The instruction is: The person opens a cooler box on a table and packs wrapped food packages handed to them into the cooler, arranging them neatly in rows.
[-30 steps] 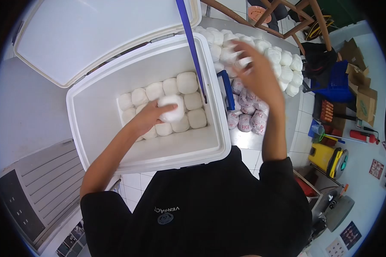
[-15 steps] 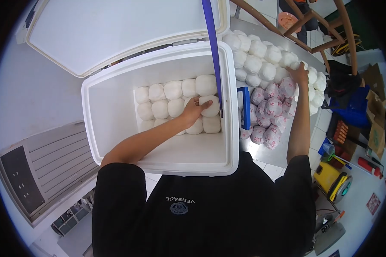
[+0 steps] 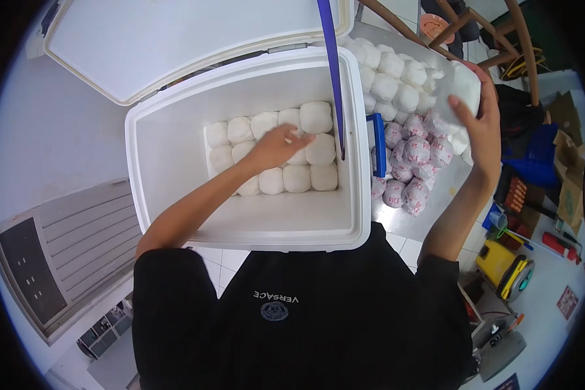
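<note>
My left hand (image 3: 281,144) is inside the white cooler box (image 3: 250,232), over rows of round white bundles (image 3: 271,181). Its fingers are apart with nothing between them. At the right, my right hand (image 3: 482,107) grips a white wrapped bundle (image 3: 460,91), raised above the pile, thumb on the near side and fingers round the far side. Beneath and left of it, white bundles (image 3: 405,97) are heaped on the metal table (image 3: 406,230). Bundles with red print (image 3: 416,151) lie in front of those, beside the box's blue handle (image 3: 376,144).
The box's lid (image 3: 195,42) stands open at the back, and a purple strap (image 3: 333,71) hangs across the box's right side. Wooden chair legs (image 3: 523,49) rise behind the table. Farther right are a blue crate (image 3: 533,153), cardboard (image 3: 571,188) and a yellow machine (image 3: 498,266).
My left hand has let go of a white bundle at the box's right side and moved slightly left. My right hand has lifted a white bundle off the pile.
</note>
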Demonstrator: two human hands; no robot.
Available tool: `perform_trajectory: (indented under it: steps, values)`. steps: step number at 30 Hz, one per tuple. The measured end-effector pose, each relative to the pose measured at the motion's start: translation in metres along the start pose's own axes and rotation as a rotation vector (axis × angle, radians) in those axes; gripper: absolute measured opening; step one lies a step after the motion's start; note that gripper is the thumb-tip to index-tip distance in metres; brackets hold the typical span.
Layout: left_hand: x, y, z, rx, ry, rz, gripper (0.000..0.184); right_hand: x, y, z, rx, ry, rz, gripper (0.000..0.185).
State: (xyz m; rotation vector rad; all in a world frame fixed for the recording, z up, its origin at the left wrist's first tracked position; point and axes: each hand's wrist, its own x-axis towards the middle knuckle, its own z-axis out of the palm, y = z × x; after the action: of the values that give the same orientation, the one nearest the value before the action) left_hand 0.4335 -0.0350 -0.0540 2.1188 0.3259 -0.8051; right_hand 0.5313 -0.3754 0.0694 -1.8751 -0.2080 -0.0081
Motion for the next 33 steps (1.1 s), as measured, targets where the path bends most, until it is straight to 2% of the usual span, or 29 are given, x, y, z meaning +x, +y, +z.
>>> perform_trajectory:
  steps: [2, 4, 5, 7, 8, 9, 11, 12, 13, 14, 16, 17, 18, 19, 21, 22, 23, 24, 26, 27, 29, 30, 31, 33]
  values:
    - [-0.032, 0.020, -0.019, -0.518, -0.004, 0.335, 0.058, -0.029, -0.044, 0.036, 0.101, -0.112, -0.168, 0.066]
    - [-0.088, 0.076, -0.031, -0.870, -0.104, 0.481, 0.056, -0.048, -0.070, 0.079, -0.127, -0.125, -0.333, 0.071]
    - [-0.105, 0.086, -0.031, -0.867, -0.107, 0.482, 0.056, -0.052, -0.077, 0.100, -0.208, -0.147, -0.436, 0.071]
    - [-0.124, 0.096, -0.029, -0.726, 0.006, 0.543, 0.055, -0.060, -0.085, 0.126, -0.232, -0.306, -0.409, 0.073]
    - [-0.117, 0.088, -0.037, -0.654, 0.011, 0.424, 0.055, -0.060, -0.083, 0.126, -0.164, -0.349, -0.430, 0.073]
    - [-0.109, 0.073, -0.041, -0.656, 0.008, 0.428, 0.055, -0.058, -0.082, 0.125, -0.096, -0.395, -0.447, 0.073]
    - [-0.082, 0.037, -0.043, -0.798, 0.108, 0.269, 0.056, -0.044, -0.063, 0.096, 0.048, -0.432, -0.248, 0.064]
    - [-0.067, 0.021, -0.045, -0.808, 0.083, 0.278, 0.056, -0.033, -0.044, 0.081, -0.047, -0.260, -0.231, 0.051]
    - [-0.051, 0.004, -0.048, -0.717, 0.096, 0.116, 0.058, -0.018, -0.013, 0.063, -0.180, -0.121, -0.211, 0.041]
    - [-0.035, -0.011, -0.048, -0.619, 0.115, -0.044, 0.060, -0.001, 0.022, 0.042, -0.296, -0.027, -0.133, 0.037]
    - [-0.001, -0.043, -0.039, -0.573, 0.092, -0.095, 0.062, 0.036, 0.129, -0.011, -0.703, 0.069, -0.135, 0.031]
    - [0.012, -0.054, -0.036, -0.522, 0.081, -0.157, 0.064, 0.049, 0.165, -0.032, -0.879, 0.042, 0.020, 0.035]
    - [0.026, -0.058, -0.032, -0.519, 0.080, -0.157, 0.064, 0.062, 0.209, -0.050, -0.918, 0.030, 0.152, 0.055]
    - [0.040, -0.059, -0.026, -0.517, 0.052, -0.132, 0.065, 0.072, 0.239, -0.061, -0.918, 0.031, 0.155, 0.055]
    - [0.055, -0.060, -0.014, -0.519, 0.023, -0.119, 0.065, 0.083, 0.289, -0.077, -0.969, -0.033, 0.414, 0.074]
    - [0.061, -0.059, -0.011, -0.563, -0.030, -0.116, 0.065, 0.085, 0.319, -0.089, -0.967, -0.040, 0.413, 0.074]
    - [0.065, -0.060, -0.009, -0.610, -0.077, -0.115, 0.064, 0.088, 0.349, -0.100, -1.030, -0.066, 0.482, 0.083]
    - [0.069, -0.064, -0.013, -0.613, -0.066, -0.124, 0.064, 0.094, 0.366, -0.103, -1.089, -0.092, 0.549, 0.092]
    - [0.077, -0.076, -0.022, -0.546, -0.154, -0.168, 0.062, 0.093, 0.359, -0.099, -1.071, -0.065, 0.608, 0.096]
    - [0.081, -0.075, -0.026, -0.554, -0.144, -0.192, 0.062, 0.088, 0.353, -0.097, -1.057, -0.032, 0.678, 0.099]
    - [0.080, -0.059, -0.029, -0.355, -0.049, -0.274, 0.069, 0.088, 0.336, -0.097, -0.947, -0.128, 0.746, 0.106]
    - [0.072, -0.048, -0.023, -0.384, 0.094, -0.167, 0.060, 0.087, 0.375, -0.113, -0.999, -0.172, 0.582, 0.096]
    - [0.074, -0.053, -0.017, -0.386, 0.108, -0.182, 0.060, 0.085, 0.326, -0.106, -0.836, -0.326, 0.818, 0.079]
    - [0.078, -0.071, -0.001, -0.073, 0.378, -0.059, 0.068, 0.078, 0.347, -0.101, -1.021, -0.298, 0.720, 0.064]
